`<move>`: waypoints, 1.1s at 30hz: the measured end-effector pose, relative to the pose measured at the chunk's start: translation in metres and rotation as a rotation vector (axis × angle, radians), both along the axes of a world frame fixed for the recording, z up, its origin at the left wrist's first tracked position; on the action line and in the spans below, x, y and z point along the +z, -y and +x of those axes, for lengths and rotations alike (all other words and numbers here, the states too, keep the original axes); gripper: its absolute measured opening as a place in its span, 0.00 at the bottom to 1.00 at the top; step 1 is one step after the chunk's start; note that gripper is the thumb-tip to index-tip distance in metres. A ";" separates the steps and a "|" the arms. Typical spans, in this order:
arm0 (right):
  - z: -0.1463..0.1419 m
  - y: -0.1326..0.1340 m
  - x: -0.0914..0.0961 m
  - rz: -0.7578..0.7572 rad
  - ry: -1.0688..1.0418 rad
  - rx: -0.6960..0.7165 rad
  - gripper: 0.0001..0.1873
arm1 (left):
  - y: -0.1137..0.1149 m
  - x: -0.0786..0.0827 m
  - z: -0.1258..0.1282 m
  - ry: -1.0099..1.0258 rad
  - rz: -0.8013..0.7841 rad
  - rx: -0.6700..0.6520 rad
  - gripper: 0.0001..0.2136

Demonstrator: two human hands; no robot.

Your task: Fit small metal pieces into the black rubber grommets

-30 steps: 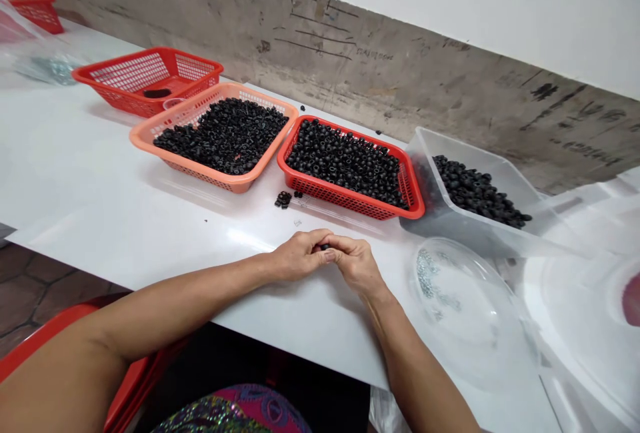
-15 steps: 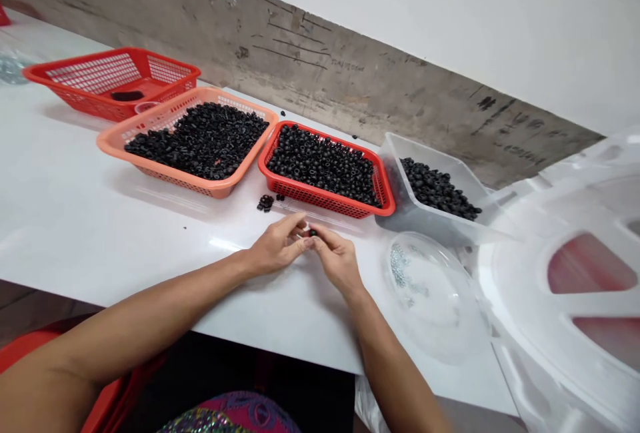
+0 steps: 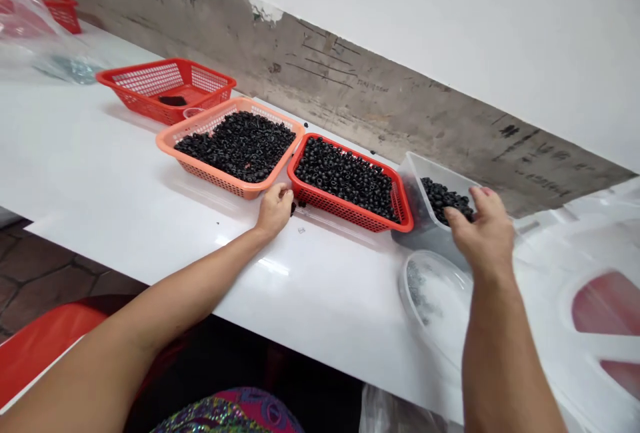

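Note:
My left hand (image 3: 276, 210) rests at the table beside the near left corner of the red basket (image 3: 350, 214). Its fingers are curled together by a few small black pieces (image 3: 302, 204), and what they pinch is hidden. To the right, my right hand (image 3: 483, 226) reaches over the clear plastic bin (image 3: 417, 193), thumb and fingers apart. Below that hand lies a heap of black rounded parts (image 3: 443, 198) inside the bin. Black ring-like parts (image 3: 345, 176) fill the red basket. The orange basket (image 3: 197, 168) holds many smaller black pieces (image 3: 240, 143).
A round clear container (image 3: 406, 286) with tiny clear pieces stands in front of the bin. At right is a large white plastic object (image 3: 560, 273). Another red basket (image 3: 165, 110) stands at left, near a clear plastic bag (image 3: 30, 20). A wall (image 3: 320, 66) runs behind the table.
My hands were together over the table with a small black part between them. They have parted: the left moved to the small pieces, the right over the clear bin. The view has shifted left.

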State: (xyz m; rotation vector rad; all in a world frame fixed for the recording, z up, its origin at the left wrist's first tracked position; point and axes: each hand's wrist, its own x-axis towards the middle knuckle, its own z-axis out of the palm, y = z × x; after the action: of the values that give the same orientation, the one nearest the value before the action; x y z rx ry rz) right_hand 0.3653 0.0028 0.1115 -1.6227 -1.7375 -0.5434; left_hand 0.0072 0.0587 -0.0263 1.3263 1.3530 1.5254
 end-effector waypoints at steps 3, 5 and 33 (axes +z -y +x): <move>-0.052 0.007 -0.020 0.022 -0.028 0.019 0.22 | -0.006 -0.004 -0.001 0.042 -0.051 -0.008 0.11; -0.093 0.011 -0.035 -0.012 -0.039 0.134 0.19 | -0.011 -0.008 -0.002 0.059 -0.065 -0.015 0.11; -0.188 -0.155 -0.073 -0.862 0.195 0.243 0.35 | -0.020 -0.008 0.002 -0.105 -0.101 -0.137 0.11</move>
State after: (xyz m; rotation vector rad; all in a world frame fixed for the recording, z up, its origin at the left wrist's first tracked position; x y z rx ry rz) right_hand 0.1776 0.1583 0.0382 -1.8893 -2.4738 0.2260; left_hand 0.0088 0.0791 -0.0345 1.4217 1.3558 1.2949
